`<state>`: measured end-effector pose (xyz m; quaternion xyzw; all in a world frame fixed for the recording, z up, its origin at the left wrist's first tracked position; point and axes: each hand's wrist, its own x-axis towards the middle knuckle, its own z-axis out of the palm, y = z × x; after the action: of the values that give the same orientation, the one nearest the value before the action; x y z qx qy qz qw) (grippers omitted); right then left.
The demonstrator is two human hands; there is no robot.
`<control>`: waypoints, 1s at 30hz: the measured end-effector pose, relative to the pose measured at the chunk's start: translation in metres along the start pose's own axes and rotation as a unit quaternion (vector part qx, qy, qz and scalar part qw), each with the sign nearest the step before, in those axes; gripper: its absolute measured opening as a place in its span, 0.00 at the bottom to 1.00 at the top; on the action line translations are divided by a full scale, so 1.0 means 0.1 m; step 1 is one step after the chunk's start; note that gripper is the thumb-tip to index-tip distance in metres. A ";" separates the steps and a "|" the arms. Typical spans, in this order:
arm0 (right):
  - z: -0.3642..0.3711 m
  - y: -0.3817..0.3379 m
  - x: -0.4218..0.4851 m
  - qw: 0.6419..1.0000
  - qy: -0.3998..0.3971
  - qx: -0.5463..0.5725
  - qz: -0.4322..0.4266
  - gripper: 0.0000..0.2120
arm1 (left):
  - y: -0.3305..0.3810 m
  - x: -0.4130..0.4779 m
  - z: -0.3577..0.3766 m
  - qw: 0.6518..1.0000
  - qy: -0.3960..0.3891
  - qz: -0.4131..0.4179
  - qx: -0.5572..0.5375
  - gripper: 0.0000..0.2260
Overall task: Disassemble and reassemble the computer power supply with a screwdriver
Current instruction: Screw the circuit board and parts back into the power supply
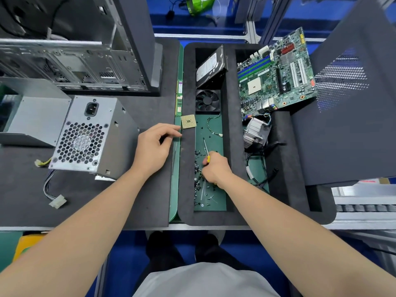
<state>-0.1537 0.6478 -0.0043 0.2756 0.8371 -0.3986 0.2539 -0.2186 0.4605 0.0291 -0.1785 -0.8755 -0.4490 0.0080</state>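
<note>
The grey power supply (90, 133) stands on the black foam mat at the left, its honeycomb fan grille and power socket facing me, cables (50, 185) trailing from its underside. My left hand (153, 150) hovers over the mat just right of it, fingers loosely curled, holding nothing. My right hand (215, 168) grips a yellow-handled screwdriver (206, 150) over the green tray compartment, its thin shaft pointing away from me. Several small black screws (197, 174) lie scattered under and beside that hand.
An open computer case (81, 61) stands at the back left. The foam tray (188, 146) holds a hard drive (211, 67), a fan (207, 101), a CPU chip (188, 121), a motherboard (276, 76), a heatsink (256, 132). A dark side panel (347, 103) leans at right.
</note>
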 end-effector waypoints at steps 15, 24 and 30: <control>0.05 0.04 -0.01 0.993 0.001 -0.116 -0.026 0.07 | -0.02 0.01 0.02 1.000 0.006 0.003 -0.003 0.16; 0.11 0.04 -0.03 0.992 0.035 -0.121 -0.020 0.11 | 0.00 0.00 0.00 1.000 0.005 0.003 0.002 0.14; 0.12 0.06 -0.07 0.992 0.002 -0.129 -0.011 0.12 | 0.04 0.00 0.00 1.000 0.006 0.001 -0.003 0.14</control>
<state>-0.1422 0.6390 -0.0095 0.2322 0.8850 -0.2896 0.2812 -0.2171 0.4624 0.0320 -0.1769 -0.8739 -0.4527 0.0136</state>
